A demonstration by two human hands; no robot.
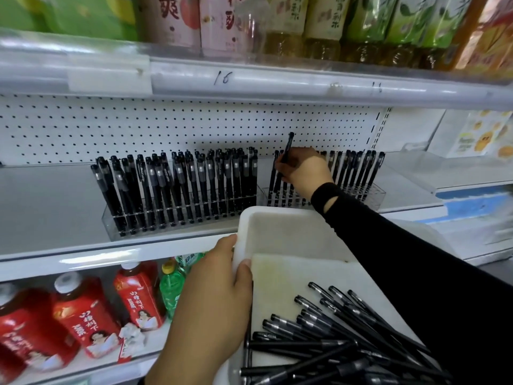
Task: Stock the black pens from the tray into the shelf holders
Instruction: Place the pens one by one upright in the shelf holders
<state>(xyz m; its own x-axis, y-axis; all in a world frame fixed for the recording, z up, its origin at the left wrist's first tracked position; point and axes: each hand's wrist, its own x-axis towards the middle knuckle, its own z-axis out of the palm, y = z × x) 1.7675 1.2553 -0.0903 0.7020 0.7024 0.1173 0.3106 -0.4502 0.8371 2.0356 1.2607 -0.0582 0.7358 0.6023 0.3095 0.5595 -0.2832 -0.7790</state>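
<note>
Your white tray (pixel 280 229) carries a loose heap of black pens (pixel 347 337) at its near end. The left clear holder (pixel 107 218) is packed with upright pens. The right holder (pixel 377 193) is part filled, with one pen (pixel 288 145) raised above it.

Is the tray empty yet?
Not empty: a pile of black pens lies at the near end of the white tray; its far end is bare.

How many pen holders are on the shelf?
2: the left holder, packed with pens, and the right holder, partly behind the right hand.
</note>
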